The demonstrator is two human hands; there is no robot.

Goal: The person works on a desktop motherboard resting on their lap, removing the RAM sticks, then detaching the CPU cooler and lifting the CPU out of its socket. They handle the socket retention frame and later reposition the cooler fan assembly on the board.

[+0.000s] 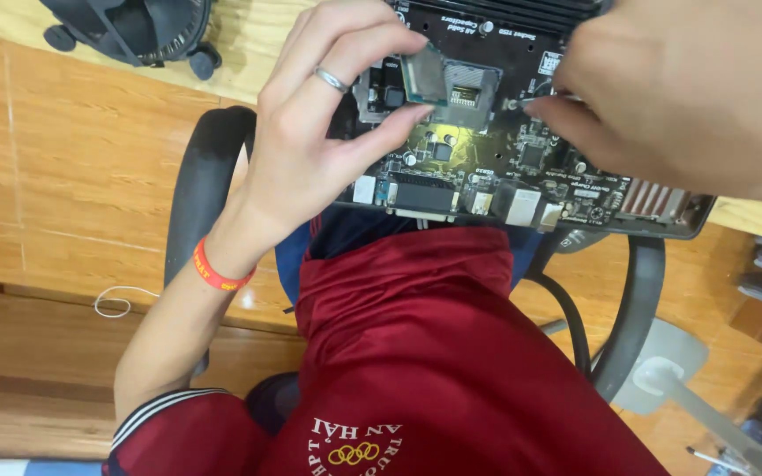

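We look down over a motherboard (522, 167) resting at the edge of a wooden desk (99, 150), above our red shirt (416, 353) and the dark arms of an office chair (200, 176). Our left hand (310, 132), a ring on one finger and a red wristband (213, 269) at the wrist, pinches a square processor chip (423, 75) by its edges between thumb and fingertips, clamped lightly and tilted just over the processor socket (474, 92). The socket stands open, its contact field bare, so the chip is not yet seated: it hovers at the socket's left side, apart from the contacts as far as we can tell. Our right hand (672, 88) curls over the board's right half, fingers drawn together near the socket's retention lever (535, 99); whether they actually grip the thin lever we cannot tell. By our judgement the socket has been opened and the chip lifted to it; lowering it flat, closing the frame and fitting a cooler remain. A black cooling fan (130, 26) waits on the desk at upper left.
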